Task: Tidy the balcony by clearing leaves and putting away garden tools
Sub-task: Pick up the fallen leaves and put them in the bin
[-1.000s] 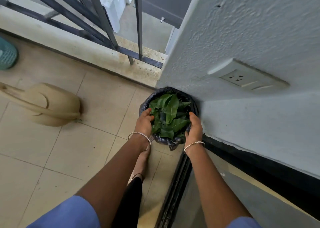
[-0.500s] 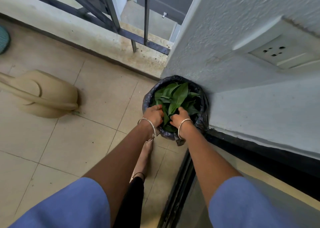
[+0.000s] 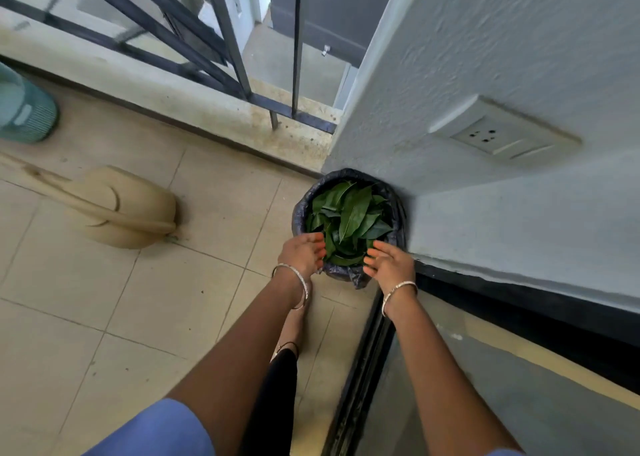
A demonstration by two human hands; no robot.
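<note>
Left hand (image 3: 303,252) and right hand (image 3: 389,265), fingers spread, holding nothing; above leaves (image 3: 349,218) in lined bin (image 3: 398,213).

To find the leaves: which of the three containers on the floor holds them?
The black-lined bin in the wall corner, full of green leaves; the beige watering can and teal container show none.

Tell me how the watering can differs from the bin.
The watering can is beige; the bin is lined with a black bag. The can sits on open floor, the bin in the corner against the wall. The bin is full of green leaves, and the left hand and right hand hover at its near rim; nothing touches the can. Both rest on the floor.
</note>
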